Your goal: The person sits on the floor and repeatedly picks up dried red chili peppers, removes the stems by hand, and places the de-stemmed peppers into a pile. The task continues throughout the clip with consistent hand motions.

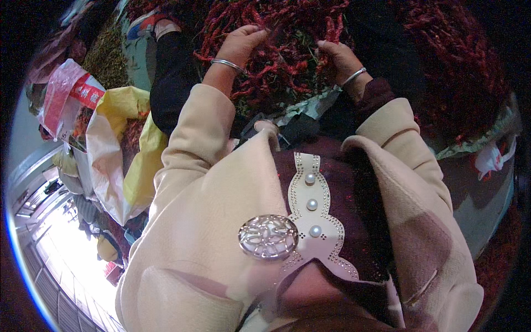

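Observation:
A heap of dark red, wrinkled chili peppers [278,74] with some green stems lies before me. My left hand [244,43], a silver bangle on its wrist, is at the heap's left side with thumb and fingers drawn together. Whether anything is between those fingertips cannot be made out. On the other side, my right hand [340,58], also wearing a bangle, pinches a red chili pepper [334,29] that sticks up past the thumb. The curled fingers of this hand are partly in shadow.
At left stands a yellow-and-white sack [110,145] with reddish contents, beside a printed clear plastic bag [68,99]. A dark-trousered leg [170,79] stretches by the heap. Farther left lies a brownish-green pile [108,58]. More chilies [456,70] and a white plastic bag [489,159] are at right.

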`<state>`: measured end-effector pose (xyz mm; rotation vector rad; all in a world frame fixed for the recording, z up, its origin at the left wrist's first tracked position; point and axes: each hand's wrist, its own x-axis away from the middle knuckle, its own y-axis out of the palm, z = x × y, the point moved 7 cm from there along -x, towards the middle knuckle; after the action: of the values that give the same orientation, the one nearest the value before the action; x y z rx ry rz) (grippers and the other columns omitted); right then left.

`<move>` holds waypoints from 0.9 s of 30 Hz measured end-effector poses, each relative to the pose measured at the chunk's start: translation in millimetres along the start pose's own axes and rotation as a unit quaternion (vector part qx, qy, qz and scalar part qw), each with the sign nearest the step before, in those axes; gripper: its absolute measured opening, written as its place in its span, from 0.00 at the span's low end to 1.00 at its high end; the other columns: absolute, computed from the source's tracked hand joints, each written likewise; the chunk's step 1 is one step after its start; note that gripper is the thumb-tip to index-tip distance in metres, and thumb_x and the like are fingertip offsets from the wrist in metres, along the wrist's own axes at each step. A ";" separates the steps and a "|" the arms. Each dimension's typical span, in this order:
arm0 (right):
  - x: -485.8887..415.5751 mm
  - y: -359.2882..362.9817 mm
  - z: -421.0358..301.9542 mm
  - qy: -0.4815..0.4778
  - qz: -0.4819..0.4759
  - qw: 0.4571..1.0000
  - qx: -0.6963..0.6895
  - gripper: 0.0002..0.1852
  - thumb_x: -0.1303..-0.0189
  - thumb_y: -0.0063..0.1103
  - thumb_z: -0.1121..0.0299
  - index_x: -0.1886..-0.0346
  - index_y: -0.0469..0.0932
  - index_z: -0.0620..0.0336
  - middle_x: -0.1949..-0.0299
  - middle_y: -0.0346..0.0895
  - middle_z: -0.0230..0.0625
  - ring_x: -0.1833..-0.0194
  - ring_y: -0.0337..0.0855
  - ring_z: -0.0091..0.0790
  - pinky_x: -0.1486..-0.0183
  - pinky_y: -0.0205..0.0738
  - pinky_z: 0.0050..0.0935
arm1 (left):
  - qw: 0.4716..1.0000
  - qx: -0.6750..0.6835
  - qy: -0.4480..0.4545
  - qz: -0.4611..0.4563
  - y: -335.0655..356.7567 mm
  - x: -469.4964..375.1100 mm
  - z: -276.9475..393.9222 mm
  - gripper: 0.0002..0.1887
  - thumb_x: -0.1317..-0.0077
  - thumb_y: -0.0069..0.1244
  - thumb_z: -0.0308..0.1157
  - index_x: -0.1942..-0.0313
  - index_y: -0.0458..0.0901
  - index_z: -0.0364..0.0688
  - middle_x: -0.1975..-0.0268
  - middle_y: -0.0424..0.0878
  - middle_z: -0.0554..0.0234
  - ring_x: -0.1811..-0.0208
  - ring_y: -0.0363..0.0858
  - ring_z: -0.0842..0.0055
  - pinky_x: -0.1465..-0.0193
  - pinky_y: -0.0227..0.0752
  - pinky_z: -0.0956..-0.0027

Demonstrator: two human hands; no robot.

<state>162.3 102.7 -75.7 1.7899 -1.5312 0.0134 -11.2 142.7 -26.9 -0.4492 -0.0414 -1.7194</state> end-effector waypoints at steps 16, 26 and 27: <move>-5.5 10.8 11.6 -0.022 -0.066 0.997 0.035 0.11 0.57 0.51 0.71 0.67 0.68 0.63 0.72 0.70 0.34 0.72 0.71 0.25 0.70 0.66 0.20 | 0.994 -0.016 0.052 -0.093 56.9 4.9 -8.3 0.16 0.52 0.44 0.35 0.64 0.69 0.35 0.70 0.73 0.60 0.69 0.69 0.78 0.67 0.63 0.77; -5.0 7.0 1.7 -0.092 -0.031 0.987 0.130 0.12 0.58 0.52 0.70 0.68 0.67 0.64 0.72 0.70 0.35 0.72 0.71 0.27 0.70 0.66 0.22 | 0.986 -0.093 0.033 -0.133 78.8 19.3 -27.1 0.11 0.52 0.42 0.32 0.70 0.71 0.35 0.78 0.72 0.63 0.77 0.66 0.81 0.72 0.62 0.75; -4.3 8.7 0.4 -0.093 -0.040 0.988 0.114 0.12 0.57 0.52 0.70 0.68 0.67 0.64 0.72 0.70 0.35 0.72 0.71 0.27 0.70 0.66 0.22 | 0.986 -0.088 0.066 -0.123 77.4 19.9 -21.4 0.11 0.52 0.41 0.32 0.70 0.71 0.35 0.78 0.72 0.64 0.77 0.66 0.82 0.73 0.62 0.75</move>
<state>153.6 106.2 -73.3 2.0828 -1.6420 -0.0188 54.2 102.3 -57.4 -0.4745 0.1569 -2.0030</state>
